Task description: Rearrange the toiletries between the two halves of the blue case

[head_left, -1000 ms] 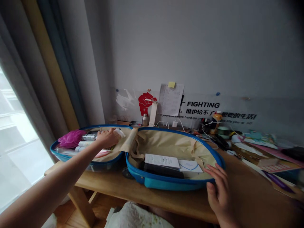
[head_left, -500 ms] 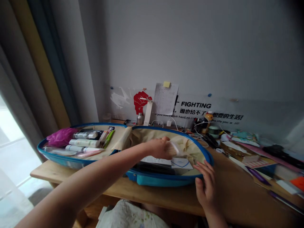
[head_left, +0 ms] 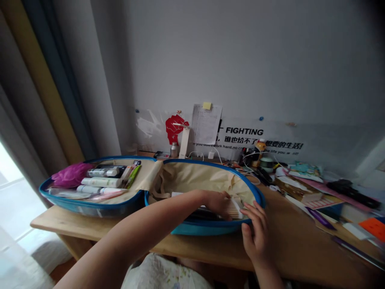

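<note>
My left hand (head_left: 217,203) reaches down into the right half of an open blue suitcase (head_left: 261,197). Its fingers are closed on a pale pack with ribbed, striped sides (head_left: 234,208), close to the right end of the shell; its exact kind I cannot make out. Under that hand lie a dark flat item and white boxes, mostly covered by the forearm. My right hand (head_left: 255,224) is open, its fingers stretched over the suitcase's right rim close to the pack, with nothing held.
In the suitcase's left half lie a purple bath puff (head_left: 70,175), a white tube (head_left: 104,182) and several other toiletries. Papers, cables and a purple pen-like item (head_left: 320,218) clutter the table's right side. A bottle (head_left: 259,153) stands near the wall.
My left hand has lowered the pale pack into the suitcase's right half and shifted slightly right. My right hand stays at the rim. The view has shifted a little.
</note>
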A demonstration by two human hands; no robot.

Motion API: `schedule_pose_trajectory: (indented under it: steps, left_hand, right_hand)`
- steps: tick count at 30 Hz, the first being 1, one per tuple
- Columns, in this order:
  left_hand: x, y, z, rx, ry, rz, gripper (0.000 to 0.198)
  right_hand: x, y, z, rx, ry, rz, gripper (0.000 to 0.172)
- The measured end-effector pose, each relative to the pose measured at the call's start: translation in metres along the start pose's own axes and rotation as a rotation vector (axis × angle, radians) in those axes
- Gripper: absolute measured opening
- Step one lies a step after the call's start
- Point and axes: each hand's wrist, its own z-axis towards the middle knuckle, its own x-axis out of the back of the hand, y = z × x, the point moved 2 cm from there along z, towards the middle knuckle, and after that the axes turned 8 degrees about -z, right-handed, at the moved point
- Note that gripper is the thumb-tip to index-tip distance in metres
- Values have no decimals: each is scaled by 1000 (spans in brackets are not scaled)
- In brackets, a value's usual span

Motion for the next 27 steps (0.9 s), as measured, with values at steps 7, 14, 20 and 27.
schedule_pose_trajectory:
  steps: [7, 14, 20, 27]
  left_hand:
    - [-5, 3, -1, 27, -59, 65, 83]
    - [4, 0, -9, -22, -6, 2, 75]
    - [42, -35, -49, -95, 261, -52, 59]
    - [85, -176, -160, 287, 681, 19, 47]
  right_hand:
    - [0, -1, 1, -2, 0, 3, 29]
    - [-1, 1, 1, 8, 8, 7, 30]
    - [-3, 3, 0, 23, 20, 13, 31]
    - [-3, 4, 1, 44, 23, 25, 30]
